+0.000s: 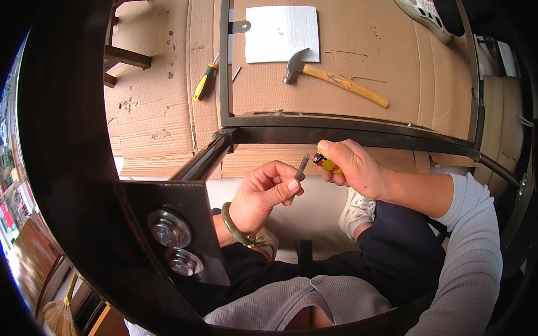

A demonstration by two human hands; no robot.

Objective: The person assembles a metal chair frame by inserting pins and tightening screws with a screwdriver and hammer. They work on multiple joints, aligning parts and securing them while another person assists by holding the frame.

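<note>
Between thumb and fingers, my left hand (267,189) pinches a short, thin dark grey stick (302,167), its upper end pointing up and to the right. My right hand (358,168) is wrapped round a small yellow, red and black lighter (329,163), its dark end turned toward the stick. Only a small gap separates the two, and no flame shows. A green bangle (238,227) circles my left wrist. Both hands are above my lap, just on the near side of a dark metal frame bar (333,134).
Brown cardboard covers the floor (359,22). On it lie a claw hammer (343,85) with a wooden handle, a white foam sheet (282,34) and a yellow-green screwdriver (205,82). A bolted dark metal plate (194,230) stands close at left. Another person's shoe (422,13) is at far right.
</note>
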